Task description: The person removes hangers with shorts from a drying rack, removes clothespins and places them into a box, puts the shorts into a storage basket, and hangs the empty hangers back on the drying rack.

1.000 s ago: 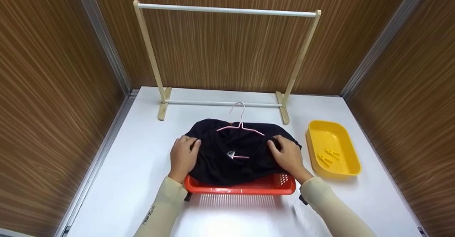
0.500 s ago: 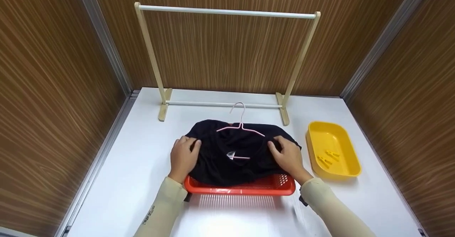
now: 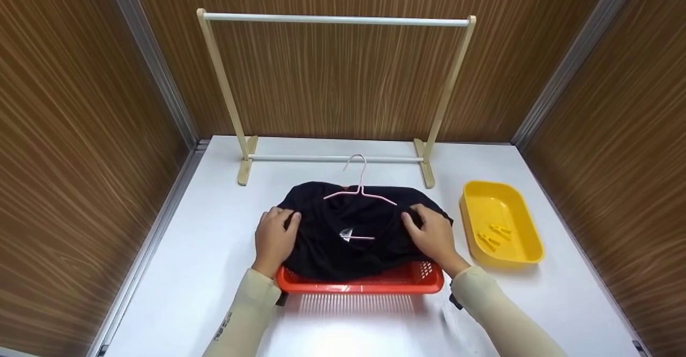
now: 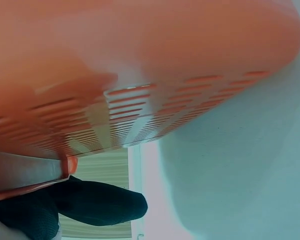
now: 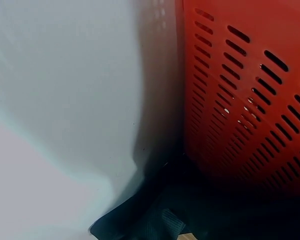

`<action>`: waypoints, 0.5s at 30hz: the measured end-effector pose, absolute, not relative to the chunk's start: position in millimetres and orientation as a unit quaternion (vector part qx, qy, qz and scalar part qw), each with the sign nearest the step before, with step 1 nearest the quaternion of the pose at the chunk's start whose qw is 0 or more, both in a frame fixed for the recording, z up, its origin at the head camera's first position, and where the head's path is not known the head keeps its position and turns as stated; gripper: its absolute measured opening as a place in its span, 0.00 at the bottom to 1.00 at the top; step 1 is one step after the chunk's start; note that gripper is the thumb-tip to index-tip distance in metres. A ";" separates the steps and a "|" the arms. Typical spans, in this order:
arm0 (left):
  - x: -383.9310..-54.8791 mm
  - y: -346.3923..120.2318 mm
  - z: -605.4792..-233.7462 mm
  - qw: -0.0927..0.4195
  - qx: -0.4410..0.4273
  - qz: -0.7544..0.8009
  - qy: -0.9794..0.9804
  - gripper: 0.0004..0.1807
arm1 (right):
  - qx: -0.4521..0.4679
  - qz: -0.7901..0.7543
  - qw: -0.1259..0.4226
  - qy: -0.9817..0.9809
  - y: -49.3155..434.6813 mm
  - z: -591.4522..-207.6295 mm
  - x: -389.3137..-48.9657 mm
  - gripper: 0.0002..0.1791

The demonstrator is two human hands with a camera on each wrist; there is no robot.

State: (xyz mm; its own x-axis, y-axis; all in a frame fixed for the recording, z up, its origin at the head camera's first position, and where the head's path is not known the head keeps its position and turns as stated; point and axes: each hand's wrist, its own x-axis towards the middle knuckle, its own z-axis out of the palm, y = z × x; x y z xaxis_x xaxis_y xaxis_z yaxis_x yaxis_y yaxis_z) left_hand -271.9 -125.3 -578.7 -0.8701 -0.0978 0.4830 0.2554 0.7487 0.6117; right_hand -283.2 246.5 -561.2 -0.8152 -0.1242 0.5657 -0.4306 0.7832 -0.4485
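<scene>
A black shirt (image 3: 335,258) lies bunched over a red slotted basket (image 3: 359,289), its neck opening facing up. Within the neck sits a pink hanger (image 3: 360,190); its hook points toward the back, and its ends run under the cloth. My left hand (image 3: 274,240) grips the shirt at the left shoulder between thumb and fingers. At the right shoulder my right hand (image 3: 433,235) pinches the cloth, with some fingertips hidden. Both wrist views show mostly the basket's side, with black cloth (image 4: 102,202) at the bottom of the left wrist view and dark cloth (image 5: 140,217) in the right.
Behind the basket stands a garment rack with a white top bar (image 3: 335,20) and wooden legs (image 3: 222,83). A yellow tray (image 3: 522,228) holding yellow clothespins (image 3: 489,240) is at the right on the white table (image 3: 187,271). Wood-grain walls enclose the sides and back.
The head view shifts slightly. Both hands keep their grip on the shirt, and the shirt, hanger and basket look the same.
</scene>
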 end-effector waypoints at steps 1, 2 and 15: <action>-271.8 -125.2 -578.8 0.251 -0.043 -0.352 -0.901 0.15 | 0.154 0.291 0.264 -0.907 246.5 -561.4 -283.4 0.10; -271.7 -125.1 -578.8 0.252 -0.043 -0.353 -0.900 0.15 | 0.154 0.290 0.266 -0.906 246.3 -561.1 -283.3 0.10; -269.8 -124.4 -579.5 0.260 -0.044 -0.354 -0.897 0.14 | 0.147 0.292 0.261 -0.908 246.0 -562.1 -282.6 0.11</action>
